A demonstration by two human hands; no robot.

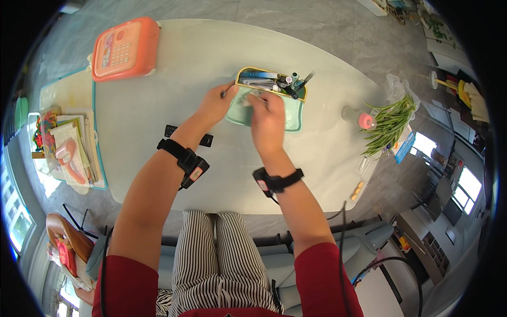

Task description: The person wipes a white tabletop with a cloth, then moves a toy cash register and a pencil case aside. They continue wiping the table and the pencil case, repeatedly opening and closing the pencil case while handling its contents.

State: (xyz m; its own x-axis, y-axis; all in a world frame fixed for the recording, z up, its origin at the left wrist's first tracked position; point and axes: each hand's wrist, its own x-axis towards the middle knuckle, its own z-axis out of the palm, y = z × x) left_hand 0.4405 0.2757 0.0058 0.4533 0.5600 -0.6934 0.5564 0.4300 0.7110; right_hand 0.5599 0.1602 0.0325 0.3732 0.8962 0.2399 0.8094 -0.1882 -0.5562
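A mint-green desk organizer (293, 119) with a gold-rimmed compartment stands on the pale table before me. Several pens and markers (288, 82) and folded paper (259, 83) fill that compartment. At its left corner, the fingertips of my left hand (212, 105) meet the rim. A small dark rounded end (223, 94), perhaps of a pen, shows between those fingers. Above the organizer's shallow front tray, my right hand (269, 119) pinches a crumpled white cloth or tissue (249, 99), blurred by motion. Both wrists wear black strapped devices.
A black remote-like object (206, 140) lies partly under my left forearm. Farther left are an orange toy safe (124, 49) and a tray of papers (75, 138). A pink-capped bottle (358, 118) and a leafy green plant (390, 123) are at the right, near the table edge (352, 65).
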